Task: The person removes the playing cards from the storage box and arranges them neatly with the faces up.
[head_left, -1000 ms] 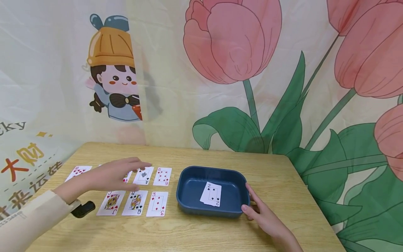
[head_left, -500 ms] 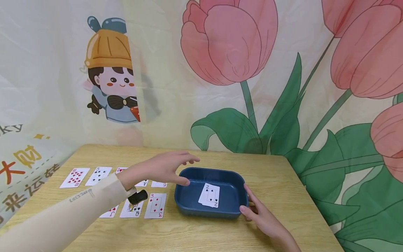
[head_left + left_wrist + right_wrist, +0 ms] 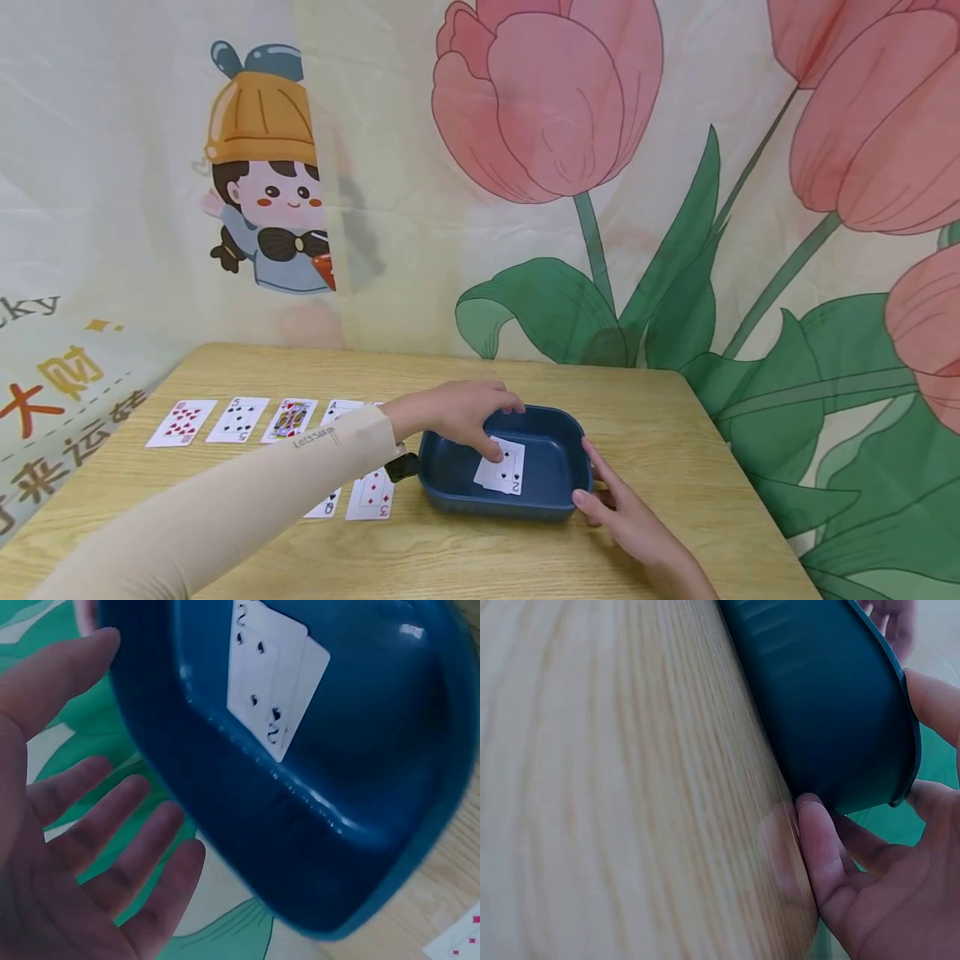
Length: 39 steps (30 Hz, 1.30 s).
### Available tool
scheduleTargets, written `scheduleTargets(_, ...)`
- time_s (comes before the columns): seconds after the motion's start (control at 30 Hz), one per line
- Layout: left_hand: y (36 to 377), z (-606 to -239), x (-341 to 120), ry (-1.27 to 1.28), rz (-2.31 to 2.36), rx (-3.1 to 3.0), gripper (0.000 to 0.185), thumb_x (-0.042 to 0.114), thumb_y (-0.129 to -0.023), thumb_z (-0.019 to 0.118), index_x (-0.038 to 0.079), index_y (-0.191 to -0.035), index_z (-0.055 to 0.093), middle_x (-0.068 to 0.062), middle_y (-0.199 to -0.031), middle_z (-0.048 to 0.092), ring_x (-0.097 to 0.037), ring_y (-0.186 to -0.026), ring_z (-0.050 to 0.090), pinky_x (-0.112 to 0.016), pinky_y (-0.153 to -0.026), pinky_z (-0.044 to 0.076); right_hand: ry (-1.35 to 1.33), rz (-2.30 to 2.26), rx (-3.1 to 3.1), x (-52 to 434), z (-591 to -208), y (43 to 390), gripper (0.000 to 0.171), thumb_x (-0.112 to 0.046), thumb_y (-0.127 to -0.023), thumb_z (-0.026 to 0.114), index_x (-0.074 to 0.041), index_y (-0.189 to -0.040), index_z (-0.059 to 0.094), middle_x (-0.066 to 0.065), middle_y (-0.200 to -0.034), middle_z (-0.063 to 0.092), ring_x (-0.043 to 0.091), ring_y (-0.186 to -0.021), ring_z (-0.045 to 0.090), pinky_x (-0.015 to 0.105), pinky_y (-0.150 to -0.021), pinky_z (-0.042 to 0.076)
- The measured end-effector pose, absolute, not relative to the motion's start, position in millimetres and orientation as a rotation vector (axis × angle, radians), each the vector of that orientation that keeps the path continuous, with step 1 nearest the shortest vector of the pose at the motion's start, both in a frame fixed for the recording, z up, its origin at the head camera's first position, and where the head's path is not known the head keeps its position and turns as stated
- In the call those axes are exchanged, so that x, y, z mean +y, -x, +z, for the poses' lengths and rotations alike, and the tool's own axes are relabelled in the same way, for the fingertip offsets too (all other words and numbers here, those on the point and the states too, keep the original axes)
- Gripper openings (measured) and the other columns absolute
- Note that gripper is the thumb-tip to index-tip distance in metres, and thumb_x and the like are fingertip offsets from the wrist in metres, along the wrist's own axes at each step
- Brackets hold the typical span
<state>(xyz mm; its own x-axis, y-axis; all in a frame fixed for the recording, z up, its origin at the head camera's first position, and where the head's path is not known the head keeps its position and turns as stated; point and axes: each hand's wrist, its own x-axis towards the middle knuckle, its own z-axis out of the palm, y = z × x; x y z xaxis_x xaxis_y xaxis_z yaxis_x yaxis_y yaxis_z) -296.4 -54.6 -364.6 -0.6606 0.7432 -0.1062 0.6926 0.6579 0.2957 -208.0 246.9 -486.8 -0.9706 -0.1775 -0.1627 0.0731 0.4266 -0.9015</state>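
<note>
Here the left hand (image 3: 457,414) reaches over the near-left rim of the blue tray (image 3: 570,433), fingers bent down, thumb and a fingertip touching the top card (image 3: 504,467) of the small stack on the tray floor; whether it pinches the card or only presses it I cannot tell. The wrist view shows the palm spread, fingers relaxed, above the tray. The stack lies straight below that hand, its long axis running from the tray's near wall to its far wall, slightly tilted. The right hand (image 3: 626,521) rests on the counter (image 3: 660,433) at the tray's right side, fingers loosely extended against the outer wall, thumb at the base, gripping nothing. Left of the tray, card rows (image 3: 240,419) lie face up, partly under the left sleeve (image 3: 247,500). Only the tray's low rim stands between hand and stack.
</note>
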Motion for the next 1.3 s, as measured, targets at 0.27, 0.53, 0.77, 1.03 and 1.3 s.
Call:
scheduleTargets(0.27, 304, -377, -35, -1.059, 0.192, 2.600, 0.078, 0.041, -0.084, 0.090, 0.021, -0.152, 0.058, -0.002, -0.146, 0.061, -0.019, -0.124, 0.060, -0.045, -0.108, 0.051, 0.059, -1.564, 2.458, 248, -489, 208, 0.078, -0.046, -0.102, 0.069, -0.048, -0.167, 0.025, 0.018, -0.162, 0.040, 0.027, -0.118, 0.062, 0.040, -0.089, 0.057)
scheduleTargets(0.53, 307, -387, -22, -1.041, 0.085, 2.566, 0.083, 0.041, -0.081, 0.093, 0.022, -0.153, 0.057, -0.002, -0.145, 0.060, -0.018, -0.123, 0.058, -0.044, -0.110, 0.050, 0.068, -1.565, 2.450, 247, -485, 208, 0.078, -0.047, -0.102, 0.070, -0.050, -0.166, 0.025, 0.018, -0.163, 0.039, 0.026, -0.114, 0.061, 0.037, -0.089, 0.054)
scheduleTargets(0.77, 309, -397, -20, -1.054, 0.063, 2.586, 0.084, 0.044, -0.080, 0.094, 0.022, -0.152, 0.057, -0.001, -0.142, 0.060, -0.016, -0.119, 0.058, -0.041, -0.108, 0.051, 0.039, -1.548, 2.448, 245, -485, 210, 0.078, -0.052, -0.100, 0.070, -0.055, -0.164, 0.025, 0.017, -0.165, 0.037, 0.026, -0.117, 0.060, 0.038, -0.091, 0.055)
scheduleTargets(1.03, 309, -405, -18, -1.058, -0.103, 2.590, 0.090, 0.050, -0.076, 0.095, 0.027, -0.154, 0.056, 0.002, -0.142, 0.059, -0.013, -0.115, 0.056, -0.039, -0.107, 0.051, 0.040, -1.553, 2.448, 246, -485, 208, 0.079, -0.051, -0.101, 0.070, -0.054, -0.165, 0.024, 0.018, -0.165, 0.037, 0.027, -0.117, 0.060, 0.037, -0.090, 0.054)
scheduleTargets(1.3, 309, -410, -11, -1.086, -0.236, 2.610, 0.091, 0.054, -0.073, 0.096, 0.028, -0.152, 0.058, 0.003, -0.135, 0.059, -0.012, -0.107, 0.056, -0.036, -0.101, 0.054, 0.072, -1.559, 2.429, 248, -486, 207, 0.078, -0.049, -0.102, 0.069, -0.053, -0.165, 0.023, 0.019, -0.165, 0.035, 0.027, -0.118, 0.060, 0.037, -0.090, 0.055)
